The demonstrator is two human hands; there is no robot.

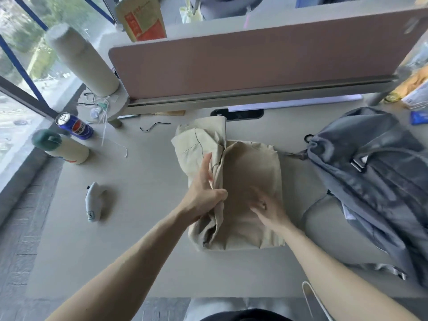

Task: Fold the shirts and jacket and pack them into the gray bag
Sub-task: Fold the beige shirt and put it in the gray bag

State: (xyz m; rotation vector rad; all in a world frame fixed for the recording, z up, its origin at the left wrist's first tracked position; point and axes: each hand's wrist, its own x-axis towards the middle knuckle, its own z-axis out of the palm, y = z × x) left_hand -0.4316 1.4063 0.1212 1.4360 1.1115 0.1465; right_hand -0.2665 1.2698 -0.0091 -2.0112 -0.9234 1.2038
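My left hand (205, 193) grips the beige garment (252, 172) along a bunched ridge that runs down its left side, the thumb curled over the fold and the fingers stretched up along the cloth behind it. My right hand (268, 210) lies on the smooth, flat middle panel just to the right of that ridge, its fingers fairly straight and resting on the fabric; it is blurred, so I cannot make out more of how it lies. I cannot tell whether this piece is a shirt or the jacket. It lies partly folded in the middle of the table (143, 246), a rough rectangle with a looser flap sticking out at its far left corner. The gray bag (370, 172) sits slumped on the right of the table, near the garment but apart from it, with a strip of bare tabletop between them, and its near end reaches past the table's edge. To my left stand a blue can (75, 126) and, just beside it, a pale bottle (63, 148) with a green cap. Nearer to me lies a small white soft toy (93, 201). A short black cord (154, 127) lies beyond the garment, under a pink divider (254, 56).
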